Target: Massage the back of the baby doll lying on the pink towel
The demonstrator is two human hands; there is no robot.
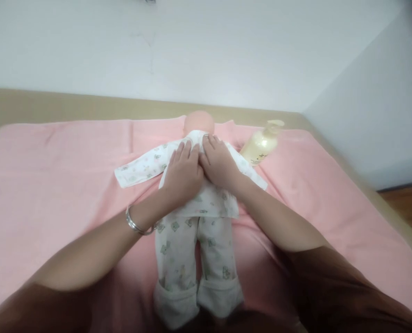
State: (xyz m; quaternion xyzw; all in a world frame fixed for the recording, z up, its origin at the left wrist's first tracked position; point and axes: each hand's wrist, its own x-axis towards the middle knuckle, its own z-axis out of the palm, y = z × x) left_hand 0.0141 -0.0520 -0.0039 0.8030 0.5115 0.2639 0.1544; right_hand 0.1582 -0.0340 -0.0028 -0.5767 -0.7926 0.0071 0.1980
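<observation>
A baby doll lies face down, its bald head toward the wall. It wears a white patterned top with the sleeves spread out and matching trousers with turned-up cuffs. My left hand rests flat on the left side of the doll's upper back, fingers stretched toward its head. Beside it, my right hand lies flat on the right side of the back, the two touching near the thumbs. A silver bangle circles my left wrist. Neither hand grips anything.
A pale yellow pump bottle stands, looking tilted, right of the doll near its sleeve. The pink cloth covers a beige surface that meets a white wall. Brown flooring shows at the far right.
</observation>
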